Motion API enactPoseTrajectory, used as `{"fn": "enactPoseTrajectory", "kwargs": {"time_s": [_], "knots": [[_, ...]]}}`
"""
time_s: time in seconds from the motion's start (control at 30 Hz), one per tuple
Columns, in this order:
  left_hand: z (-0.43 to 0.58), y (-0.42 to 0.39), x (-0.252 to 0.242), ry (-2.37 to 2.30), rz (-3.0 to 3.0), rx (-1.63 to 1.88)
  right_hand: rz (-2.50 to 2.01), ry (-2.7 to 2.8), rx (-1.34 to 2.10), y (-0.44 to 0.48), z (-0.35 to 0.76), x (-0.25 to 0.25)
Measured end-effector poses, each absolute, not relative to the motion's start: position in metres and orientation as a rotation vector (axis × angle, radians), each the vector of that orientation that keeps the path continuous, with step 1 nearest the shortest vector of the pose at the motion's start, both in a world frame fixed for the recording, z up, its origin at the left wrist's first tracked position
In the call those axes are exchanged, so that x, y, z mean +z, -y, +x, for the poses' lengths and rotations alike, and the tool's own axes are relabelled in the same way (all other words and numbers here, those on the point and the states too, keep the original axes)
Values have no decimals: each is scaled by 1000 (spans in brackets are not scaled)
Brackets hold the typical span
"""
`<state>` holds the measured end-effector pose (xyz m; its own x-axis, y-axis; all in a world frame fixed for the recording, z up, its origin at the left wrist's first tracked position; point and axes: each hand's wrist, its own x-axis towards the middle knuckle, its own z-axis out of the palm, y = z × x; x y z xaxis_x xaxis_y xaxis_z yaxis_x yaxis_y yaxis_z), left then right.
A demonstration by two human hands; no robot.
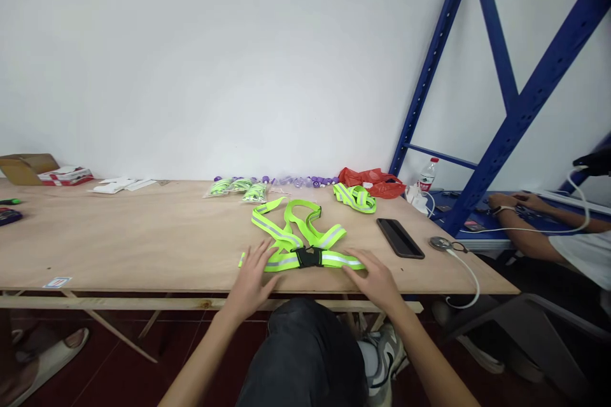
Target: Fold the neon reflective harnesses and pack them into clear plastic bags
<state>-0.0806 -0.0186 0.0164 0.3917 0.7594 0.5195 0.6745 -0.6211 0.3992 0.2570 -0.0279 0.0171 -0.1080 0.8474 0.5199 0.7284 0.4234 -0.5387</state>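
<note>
Vest (284, 236) spread at the near edge of the surface (143, 241)

Our left hand (252, 275) and right hand (375, 276) lie open and flat on its waist strap ends. We judge it light and limp, best pinched beside the buckle (309, 257).

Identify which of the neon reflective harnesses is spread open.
The spread harness at the near table edge, under the left hand and right hand, buckle showing. The bundled harness lies by the red bag; the bagged harnesses lie behind.
</note>
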Motion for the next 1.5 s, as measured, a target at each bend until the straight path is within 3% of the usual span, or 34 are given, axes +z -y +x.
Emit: {"fn": "enactPoseTrajectory", "kwargs": {"time_s": [0.3,0.83,1.13,1.5], "knots": [[-141,1,10,-1260,2421,864,-1413,1787,623,18,323,21],[-137,-10,23,-1166,2172,1015,-1159,1151,919,1,317,10],[-144,-14,20,-1189,2051,1090,-1148,1131,905,-4,316,9],[-164,-14,21,-1259,2228,965,-1416,1612,751,14,327,22]]}}
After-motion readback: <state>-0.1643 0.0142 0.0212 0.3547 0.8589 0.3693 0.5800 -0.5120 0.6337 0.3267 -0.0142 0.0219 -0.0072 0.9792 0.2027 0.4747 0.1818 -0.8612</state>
